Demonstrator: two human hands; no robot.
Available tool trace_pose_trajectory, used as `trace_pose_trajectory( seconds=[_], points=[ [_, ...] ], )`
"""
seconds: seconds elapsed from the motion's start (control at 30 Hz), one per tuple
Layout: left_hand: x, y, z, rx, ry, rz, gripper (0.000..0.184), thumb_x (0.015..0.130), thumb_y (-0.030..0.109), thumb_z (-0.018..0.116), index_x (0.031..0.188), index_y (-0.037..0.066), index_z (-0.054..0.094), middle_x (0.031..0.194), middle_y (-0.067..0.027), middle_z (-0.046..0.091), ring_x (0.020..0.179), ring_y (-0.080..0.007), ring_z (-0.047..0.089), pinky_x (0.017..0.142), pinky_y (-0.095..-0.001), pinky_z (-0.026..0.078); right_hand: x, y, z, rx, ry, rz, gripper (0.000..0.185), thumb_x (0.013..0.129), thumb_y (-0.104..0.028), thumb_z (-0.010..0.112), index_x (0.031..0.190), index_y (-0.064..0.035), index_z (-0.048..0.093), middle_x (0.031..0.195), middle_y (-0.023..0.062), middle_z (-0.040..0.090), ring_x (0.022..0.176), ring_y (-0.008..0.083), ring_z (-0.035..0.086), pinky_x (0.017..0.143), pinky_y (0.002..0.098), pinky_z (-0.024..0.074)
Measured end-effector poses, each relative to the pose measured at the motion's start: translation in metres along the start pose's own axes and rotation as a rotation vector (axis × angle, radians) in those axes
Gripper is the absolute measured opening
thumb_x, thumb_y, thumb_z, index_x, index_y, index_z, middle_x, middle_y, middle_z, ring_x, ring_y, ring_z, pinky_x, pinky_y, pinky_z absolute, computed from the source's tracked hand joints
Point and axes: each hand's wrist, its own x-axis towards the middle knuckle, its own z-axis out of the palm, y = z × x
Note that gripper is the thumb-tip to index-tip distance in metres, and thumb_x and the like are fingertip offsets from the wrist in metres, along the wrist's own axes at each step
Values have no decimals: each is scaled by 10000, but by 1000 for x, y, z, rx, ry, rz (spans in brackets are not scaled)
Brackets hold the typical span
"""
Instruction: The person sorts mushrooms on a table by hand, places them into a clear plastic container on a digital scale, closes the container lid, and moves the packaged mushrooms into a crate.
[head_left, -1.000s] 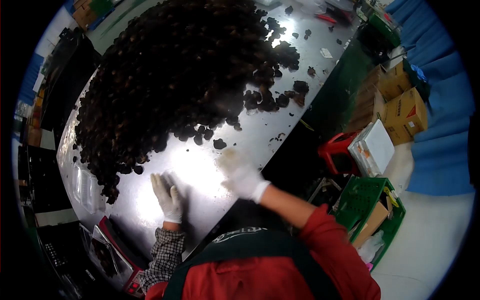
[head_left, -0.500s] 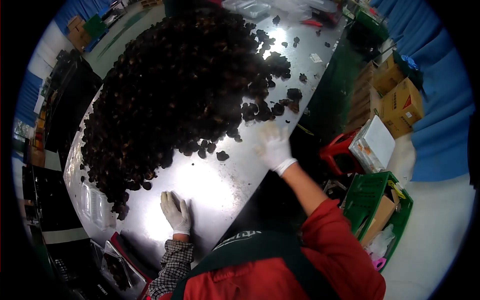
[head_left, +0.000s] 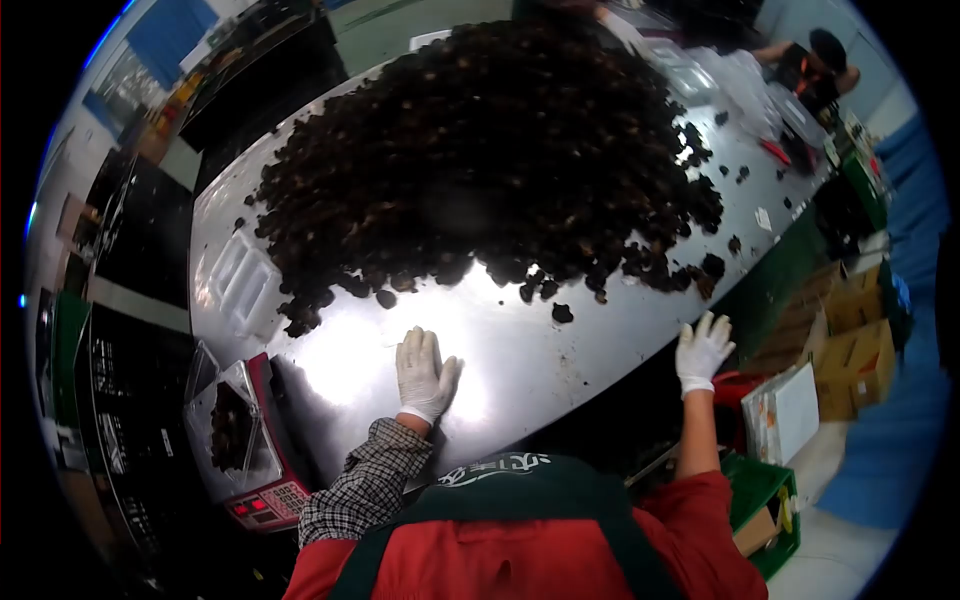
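Note:
My left hand [head_left: 424,378], in a white glove, lies on the metal table [head_left: 510,370] with its fingers stretched out. Nothing is held in it. Beyond it spreads a large heap of dark brown, lumpy pieces [head_left: 480,170], like dried mushrooms; a gap separates my fingertips from the heap. My right hand [head_left: 704,352], gloved as well, is at the table's right edge with fingers spread and no object in it. One loose dark piece [head_left: 562,313] lies on the metal between the two hands, nearer the heap.
A red scale [head_left: 275,500] at lower left carries a clear container with dark pieces. Clear plastic trays [head_left: 245,285] lie at the table's left. Cardboard boxes [head_left: 850,370], a green crate [head_left: 765,500] and a red stool [head_left: 735,410] stand right. Another person [head_left: 820,75] is at far right.
The view has turned left, bringing the scale more fully into sight. My right hand has moved from above the table near the heap back to its right edge. My left hand stays flat.

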Motion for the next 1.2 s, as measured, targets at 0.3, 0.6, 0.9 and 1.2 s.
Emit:
trace_pose_trajectory(
  seconds=[0.3,0.6,0.9,1.2],
  points=[
    [-10,-12,-17,-17,97,15,719,828,333,623,1363,-57,341,1409,-296,315,1335,-419,274,1120,-525,171,-26,-250,-96,813,-104,-888,622,784,-154,657,1330,28,422,1373,312,372,1279,452,367,1073,502,303],
    [-25,-140,-70,91,417,-561,715,854,309,610,1403,-36,310,1466,-286,225,1362,-429,201,1119,-510,165,71,-400,-86,704,95,-808,716,793,-331,656,1369,0,389,1430,307,305,1318,446,300,1070,541,268],
    [32,-143,-59,-29,456,-502,686,822,246,631,1382,-37,353,1472,-282,231,1362,-421,216,1120,-498,185,-39,-365,-101,721,-212,-1111,636,770,-266,665,1320,-26,453,1417,247,342,1333,419,279,1076,595,208],
    [154,-78,-33,-93,410,-68,484,804,227,692,1231,43,558,1406,-179,405,1324,-354,330,1112,-481,234,-59,-324,-118,960,-413,-1238,344,781,-160,645,1105,-52,605,1233,161,556,1205,322,483,1069,537,291]
  ],
)
